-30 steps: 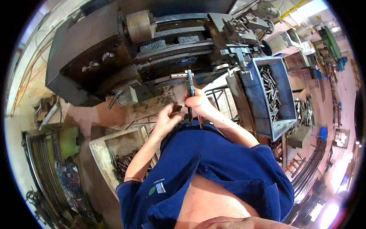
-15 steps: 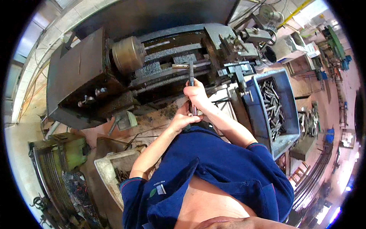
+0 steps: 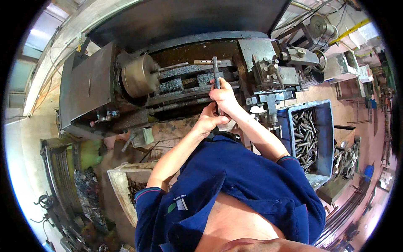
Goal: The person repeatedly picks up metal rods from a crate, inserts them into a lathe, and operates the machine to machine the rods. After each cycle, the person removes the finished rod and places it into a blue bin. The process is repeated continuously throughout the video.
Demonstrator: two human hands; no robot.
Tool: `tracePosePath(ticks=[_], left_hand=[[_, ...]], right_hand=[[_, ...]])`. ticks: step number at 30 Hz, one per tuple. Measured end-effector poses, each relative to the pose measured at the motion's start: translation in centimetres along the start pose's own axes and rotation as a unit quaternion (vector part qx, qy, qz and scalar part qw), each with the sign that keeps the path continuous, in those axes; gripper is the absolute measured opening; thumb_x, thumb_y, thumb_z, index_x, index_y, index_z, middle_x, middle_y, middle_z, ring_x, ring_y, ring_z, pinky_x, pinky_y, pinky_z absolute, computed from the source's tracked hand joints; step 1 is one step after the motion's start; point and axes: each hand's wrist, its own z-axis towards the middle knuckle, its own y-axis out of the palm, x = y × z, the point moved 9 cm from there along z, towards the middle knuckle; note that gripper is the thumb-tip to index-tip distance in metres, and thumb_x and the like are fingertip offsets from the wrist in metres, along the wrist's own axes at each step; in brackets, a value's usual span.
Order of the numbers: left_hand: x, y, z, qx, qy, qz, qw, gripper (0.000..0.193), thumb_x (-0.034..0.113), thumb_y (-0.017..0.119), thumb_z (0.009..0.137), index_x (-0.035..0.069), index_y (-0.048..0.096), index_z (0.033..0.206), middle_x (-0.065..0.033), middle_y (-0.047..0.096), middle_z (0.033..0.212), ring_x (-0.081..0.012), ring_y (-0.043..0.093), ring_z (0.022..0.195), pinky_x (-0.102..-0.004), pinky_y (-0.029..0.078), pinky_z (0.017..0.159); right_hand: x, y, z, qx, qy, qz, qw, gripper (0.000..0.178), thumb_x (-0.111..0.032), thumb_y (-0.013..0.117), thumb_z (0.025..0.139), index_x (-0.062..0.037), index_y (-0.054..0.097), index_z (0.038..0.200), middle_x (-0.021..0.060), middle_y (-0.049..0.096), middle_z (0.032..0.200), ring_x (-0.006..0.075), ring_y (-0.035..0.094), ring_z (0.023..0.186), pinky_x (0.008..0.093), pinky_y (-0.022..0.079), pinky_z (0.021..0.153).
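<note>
Green painted metal at far left: a boxy machine (image 3: 90, 151) on the floor, a heap of dark scrap (image 3: 87, 189) just in front of it. Above them, the grey headstock (image 3: 90, 90) takes up the left end of the lathe. Next, low down, a cream crate (image 3: 120, 192) with dirty walls, small rusty-looking metal pieces inside, partly hidden by the person's left forearm. Round metal chuck (image 3: 136, 77) on the headstock's right face; a twisted bit (image 3: 176, 66) points right from it, over the lathe bed (image 3: 184, 93). Grey chips (image 3: 170, 85) piled between the bed's front and back edges.

Middle: short metal rod (image 3: 203, 62) with small holes, lying crosswise at the far end of a slim grey hand tool (image 3: 216, 70); can't tell from here if the two are one piece. Tool runs away from the person, its far end over the bed, near end short of the bed's front edge. Left hand (image 3: 208, 122) closed around the near end, thumb on the right. Right hand (image 3: 224, 98) gripping just above it, fingers wrapped round the shaft. Hands nearly touching, in front of the navy shirt (image 3: 247, 168).

Right: carriage with tool post (image 3: 273, 71) toward the bed's right end. Below it, a blue bin (image 3: 326, 134), loose metal pins (image 3: 304, 138) filling it in a jumble. Handwheel (image 3: 321, 61) beyond the bin's far edge.
</note>
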Motion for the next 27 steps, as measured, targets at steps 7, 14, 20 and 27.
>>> tracePosePath(ticks=[7,14,20,27], left_hand=[[1.4,0.1,-0.7,-0.009,-0.007,-0.006,1.0,0.068,0.014,0.076,0.061,-0.004,0.042,0.117,-0.0071,0.055,0.099,-0.0165,0.056,0.089,-0.028,0.048,0.08],[2.8,-3.3,-2.6,0.041,0.013,-0.052,0.998,0.068,0.013,0.077,0.059,-0.001,0.043,0.115,-0.0057,0.053,0.102,-0.0169,0.055,0.093,-0.0294,0.047,0.082],[4.1,-4.1,-3.7,0.046,0.041,-0.055,0.997,0.056,0.008,0.07,0.061,0.0,0.044,0.111,-0.0053,0.054,0.096,-0.0163,0.057,0.082,-0.0278,0.048,0.075],[3.3,-5.6,-3.5,0.034,0.018,-0.038,0.999,0.073,0.013,0.077,0.058,-0.002,0.039,0.118,-0.0073,0.051,0.105,-0.0179,0.054,0.095,-0.0302,0.049,0.083]], right_hand=[[-1.3,1.3,0.2,0.0,0.017,-0.068,0.998,0.034,-0.013,0.057,0.059,0.0016,0.048,0.089,0.0074,0.049,0.072,0.0163,0.046,0.068,0.0291,0.04,0.06],[-1.7,6.4,0.7,-0.033,0.038,-0.158,0.986,0.034,-0.012,0.055,0.062,0.0001,0.048,0.093,0.0061,0.049,0.073,0.0153,0.045,0.068,0.0272,0.038,0.061],[-1.0,7.6,0.5,-0.016,0.038,-0.129,0.991,0.034,-0.012,0.056,0.061,-0.0002,0.049,0.092,0.0041,0.047,0.069,0.0135,0.045,0.064,0.0279,0.037,0.053],[-1.2,7.9,0.6,0.013,0.04,-0.133,0.99,0.027,-0.01,0.056,0.061,-0.0013,0.049,0.086,0.0051,0.047,0.071,0.0142,0.044,0.068,0.0285,0.038,0.059]])
